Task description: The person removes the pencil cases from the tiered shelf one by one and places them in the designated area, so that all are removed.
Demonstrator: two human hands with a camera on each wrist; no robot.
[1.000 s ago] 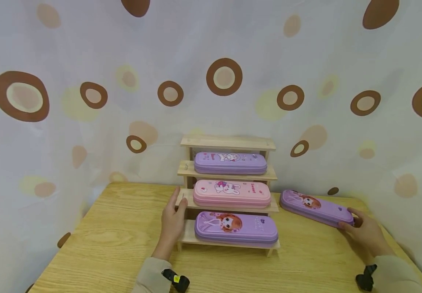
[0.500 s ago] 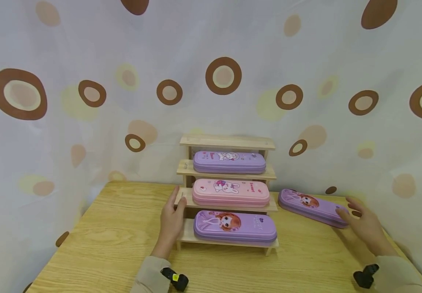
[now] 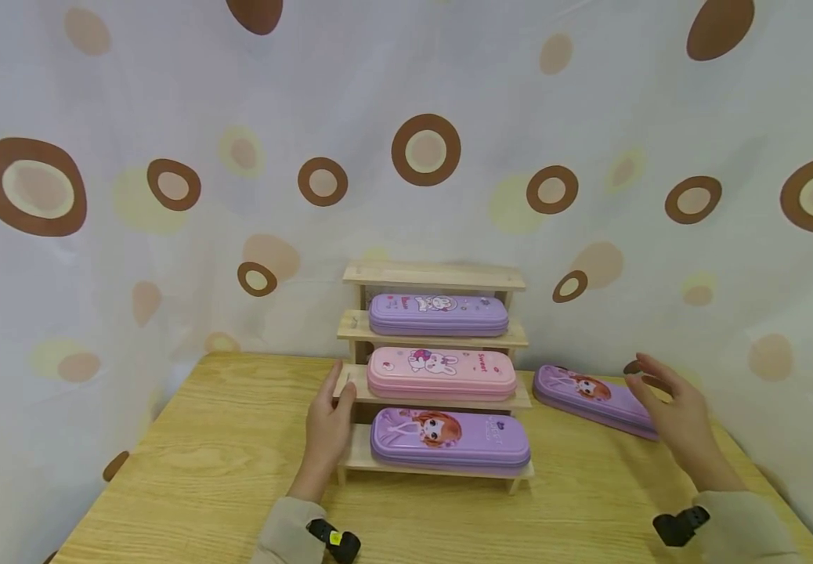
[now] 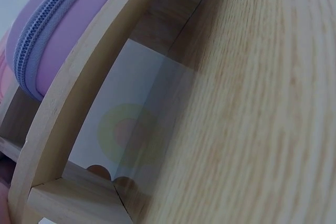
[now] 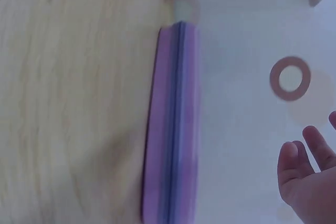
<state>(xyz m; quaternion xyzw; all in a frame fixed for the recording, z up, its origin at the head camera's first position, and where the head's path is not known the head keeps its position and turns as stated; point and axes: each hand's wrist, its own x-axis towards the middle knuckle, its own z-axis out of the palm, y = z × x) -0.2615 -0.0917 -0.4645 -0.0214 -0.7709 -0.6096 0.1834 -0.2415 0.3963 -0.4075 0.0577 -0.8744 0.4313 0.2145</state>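
The wide, empty right hand (image 3: 681,419) is near a pencil case (image 3: 611,399) that looks light, hard and slippery; pinch its sides. The straight left hand (image 3: 328,427) touches the shelf (image 3: 435,275).

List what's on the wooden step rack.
From the bottom, the rack holds a purple girl-print pencil case, a pink rabbit-print pencil case and a purple rabbit-print pencil case; shelf surface under each is hidden.
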